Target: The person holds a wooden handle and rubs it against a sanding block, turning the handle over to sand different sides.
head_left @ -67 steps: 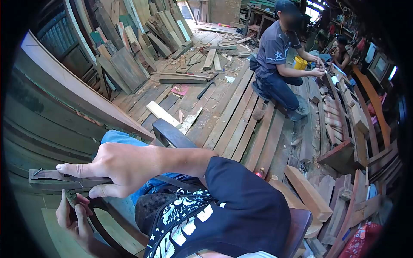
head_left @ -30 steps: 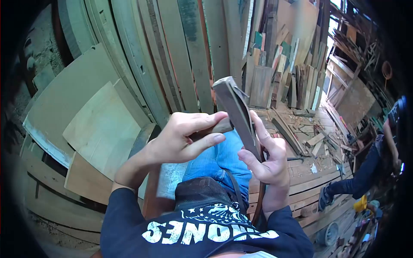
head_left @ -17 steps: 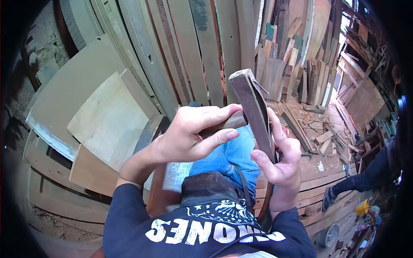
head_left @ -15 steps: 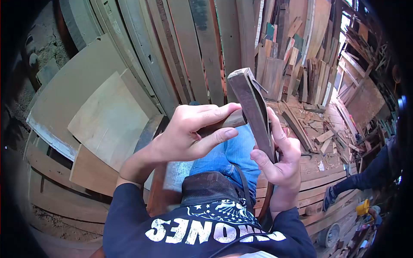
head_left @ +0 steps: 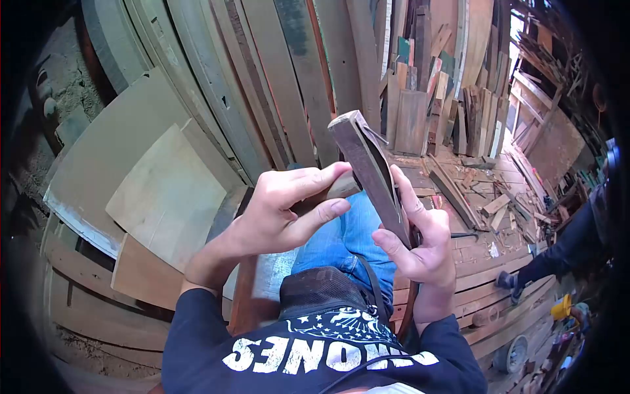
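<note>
Head view: the left hand [head_left: 275, 203] pinches a short wooden block [head_left: 340, 187], thumb on the near side and forefinger on the far side, its grip closed around it. The block's right end meets the left face of a dark bar [head_left: 373, 187]; whether the two are joined, I cannot tell. The right hand [head_left: 426, 246] is closed on the bar's near end, thumb to the left and fingers along the right side. The bar is tilted, its far end leaning left, with a long gap down its right side and a thin metal piece [head_left: 375, 135] jutting from the far end.

Both pieces are held in front of the person's jeans [head_left: 315, 253], beyond a black mesh pouch [head_left: 315, 292]. To the left stand pale panels [head_left: 167, 200]; long planks [head_left: 269, 59] rise on the far side. At far right, offcuts [head_left: 412, 121] lean upright, with scraps [head_left: 495, 205] on the floor. Another person's leg [head_left: 567, 253] shows at the right, a yellow bucket [head_left: 561, 306] nearer than it.
</note>
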The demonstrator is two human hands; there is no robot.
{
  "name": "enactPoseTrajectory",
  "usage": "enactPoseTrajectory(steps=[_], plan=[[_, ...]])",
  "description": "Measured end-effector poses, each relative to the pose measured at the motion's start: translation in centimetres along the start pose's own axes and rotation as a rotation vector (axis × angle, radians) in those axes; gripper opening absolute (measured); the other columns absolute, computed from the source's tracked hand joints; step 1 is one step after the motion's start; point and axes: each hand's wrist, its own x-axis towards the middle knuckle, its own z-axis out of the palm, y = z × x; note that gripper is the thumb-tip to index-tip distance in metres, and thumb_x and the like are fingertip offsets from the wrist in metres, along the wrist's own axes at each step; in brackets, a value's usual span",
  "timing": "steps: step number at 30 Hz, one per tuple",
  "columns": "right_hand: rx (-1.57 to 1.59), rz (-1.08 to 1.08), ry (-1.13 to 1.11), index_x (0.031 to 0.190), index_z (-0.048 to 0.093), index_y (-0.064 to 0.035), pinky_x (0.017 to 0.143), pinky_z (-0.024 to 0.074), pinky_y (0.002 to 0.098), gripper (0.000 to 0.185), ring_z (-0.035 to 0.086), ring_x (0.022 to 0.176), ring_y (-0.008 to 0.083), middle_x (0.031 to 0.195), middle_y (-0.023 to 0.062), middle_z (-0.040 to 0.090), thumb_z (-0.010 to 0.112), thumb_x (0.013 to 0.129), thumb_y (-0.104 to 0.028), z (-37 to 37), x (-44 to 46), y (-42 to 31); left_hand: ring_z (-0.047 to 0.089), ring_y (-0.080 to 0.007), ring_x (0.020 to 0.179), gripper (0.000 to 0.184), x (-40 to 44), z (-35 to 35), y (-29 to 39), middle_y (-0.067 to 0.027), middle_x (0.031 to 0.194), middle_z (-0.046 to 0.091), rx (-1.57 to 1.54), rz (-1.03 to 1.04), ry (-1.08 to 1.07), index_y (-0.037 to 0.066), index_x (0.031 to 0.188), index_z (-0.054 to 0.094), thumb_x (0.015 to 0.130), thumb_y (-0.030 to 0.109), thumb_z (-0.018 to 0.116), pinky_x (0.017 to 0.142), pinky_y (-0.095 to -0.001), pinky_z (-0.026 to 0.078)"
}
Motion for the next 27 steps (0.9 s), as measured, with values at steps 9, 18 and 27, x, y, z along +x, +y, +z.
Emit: enactPoseTrajectory(steps=[9, 18, 27], plan=[[0.030, -0.094, -0.028, 0.146, 0.042, 0.0007, 0.076, 0.0530, 0.0267, 0.071, 0.073, 0.082, 0.0234, 0.120, 0.0209, 0.067, 0.074, 0.082, -0.006, -0.22, 0.27, -0.04, 0.071, -0.0187, 0.077, 0.043, -0.11, -0.26, 0.01, -0.0176, 0.091, 0.071, -0.038, -0.036, 0.070, -0.006, 0.121, 0.063, 0.083, 0.008, 0.076, 0.068, -0.0276, 0.053], [0.012, -0.125, -0.055, 0.148, 0.040, -0.0014, 0.074, 0.0533, 0.0277, 0.074, 0.073, 0.080, 0.0245, 0.111, 0.0212, 0.069, 0.074, 0.082, -0.008, -0.26, 0.24, 0.12, 0.061, -0.0129, 0.063, 0.043, -0.49, -0.83, 0.00, -0.0141, 0.083, 0.070, 0.007, -0.109, 0.090, -0.005, 0.121, 0.064, 0.081, 0.007, 0.076, 0.059, -0.0241, 0.046], [0.006, -0.158, -0.022, 0.148, 0.040, -0.0008, 0.076, 0.0536, 0.0280, 0.074, 0.073, 0.082, 0.0251, 0.115, 0.0220, 0.068, 0.074, 0.082, -0.006, -0.26, 0.46, -0.11, 0.062, -0.0146, 0.064, 0.046, -0.41, -0.52, -0.19, -0.0136, 0.084, 0.069, -0.047, -0.026, 0.059, -0.003, 0.122, 0.064, 0.080, 0.008, 0.077, 0.058, -0.0254, 0.046]])
